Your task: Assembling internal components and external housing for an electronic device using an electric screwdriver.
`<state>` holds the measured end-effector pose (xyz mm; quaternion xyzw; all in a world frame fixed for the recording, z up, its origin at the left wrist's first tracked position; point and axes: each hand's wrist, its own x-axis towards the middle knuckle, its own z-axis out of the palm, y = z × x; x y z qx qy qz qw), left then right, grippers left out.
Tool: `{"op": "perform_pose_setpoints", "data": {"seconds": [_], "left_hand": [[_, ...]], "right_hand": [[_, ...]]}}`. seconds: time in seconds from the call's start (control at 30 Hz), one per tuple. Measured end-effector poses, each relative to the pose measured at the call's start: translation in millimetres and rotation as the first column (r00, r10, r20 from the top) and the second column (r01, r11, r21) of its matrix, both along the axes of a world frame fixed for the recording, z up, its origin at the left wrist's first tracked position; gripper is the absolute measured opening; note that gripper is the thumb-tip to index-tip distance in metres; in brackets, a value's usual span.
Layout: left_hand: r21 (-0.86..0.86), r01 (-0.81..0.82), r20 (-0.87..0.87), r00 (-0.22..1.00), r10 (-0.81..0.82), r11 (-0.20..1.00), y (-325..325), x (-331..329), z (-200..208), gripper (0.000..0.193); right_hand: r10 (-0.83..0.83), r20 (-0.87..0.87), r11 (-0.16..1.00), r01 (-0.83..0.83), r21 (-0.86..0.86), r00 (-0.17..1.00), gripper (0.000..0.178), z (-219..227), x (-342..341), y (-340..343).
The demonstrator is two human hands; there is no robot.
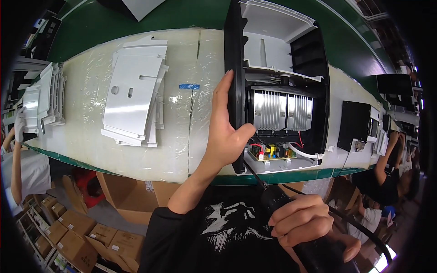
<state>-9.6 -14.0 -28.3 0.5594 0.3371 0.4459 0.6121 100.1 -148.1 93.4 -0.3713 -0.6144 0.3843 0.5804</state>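
In front of me a black appliance housing [234, 98] stands on the bench, its inside exposed. It holds a finned silver heat sink [269, 110], a small circuit board [273, 152] with red and white wires, and a white panel section [268, 51] at the far end. My left hand [226, 136] grips the housing's left wall, thumb over the edge and fingers along the outer side. Wrapped in my right hand [306, 221] is a black corded electric screwdriver [276, 200]. Its thin shaft points up at the housing's near left corner; whether the tip touches is unclear.
Left of the housing lies a stack of white plastic panels [133, 91] on the film-covered padding [177, 118]. More white parts [45, 98] stand farther left. A black unit [355, 125] sits at right. Cardboard boxes [132, 195] are below the bench edge. Other people work at both sides.
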Motion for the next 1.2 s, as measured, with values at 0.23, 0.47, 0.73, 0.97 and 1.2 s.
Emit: {"op": "perform_pose_setpoints", "data": {"seconds": [0.23,0.47,0.73,0.97,1.2], "left_hand": [[0.037,-0.03,-0.024,0.999,0.031,0.999,1,3,1,0.085],[0.018,0.032,-0.062,0.998,-0.031,0.999,0,-3,2,0.085],[0.169,0.08,-0.198,0.979,-0.046,0.982,0,-5,2,0.088],[0.156,0.072,-0.191,0.981,-0.042,0.985,0,-5,1,0.089],[0.171,0.044,-0.171,0.985,-0.014,0.984,1,-7,0,0.09]], "right_hand": [[0.023,-0.11,0.987,-0.005,0.163,0.994,0.051,-8,-11,13],[0.124,0.021,0.989,-0.125,0.077,0.992,0.066,-1,-11,20],[0.272,0.045,0.95,-0.276,0.149,0.961,0.075,-1,-8,44],[0.13,-0.303,0.981,-0.077,0.179,0.944,0.063,-22,-20,36],[0.227,-0.228,0.974,-0.218,0.065,0.947,0.057,-20,-12,44]]}}
